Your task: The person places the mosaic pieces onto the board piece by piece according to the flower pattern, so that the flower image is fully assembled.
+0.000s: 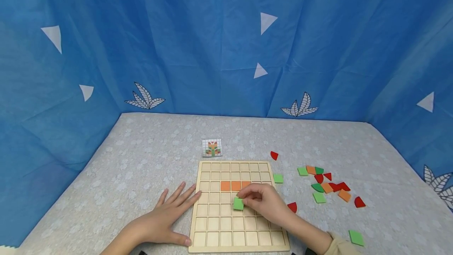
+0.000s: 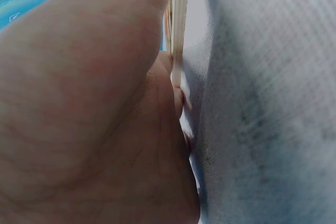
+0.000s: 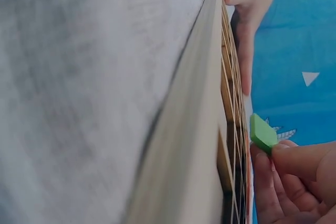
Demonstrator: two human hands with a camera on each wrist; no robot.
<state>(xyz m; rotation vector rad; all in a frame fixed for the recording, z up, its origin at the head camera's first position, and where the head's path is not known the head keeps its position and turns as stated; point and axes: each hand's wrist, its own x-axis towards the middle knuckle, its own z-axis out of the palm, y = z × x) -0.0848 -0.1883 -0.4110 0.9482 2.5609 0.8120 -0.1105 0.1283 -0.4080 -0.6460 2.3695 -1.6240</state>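
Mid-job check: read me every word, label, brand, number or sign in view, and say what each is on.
None can be read.
Picture card: coloured pattern on a grid; any print on it is too small to read.
Gridded board, held green tile, blue curtain: no lettering visible.

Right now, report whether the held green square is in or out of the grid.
Out: in the right wrist view, right fingers pinch the green square above the board.
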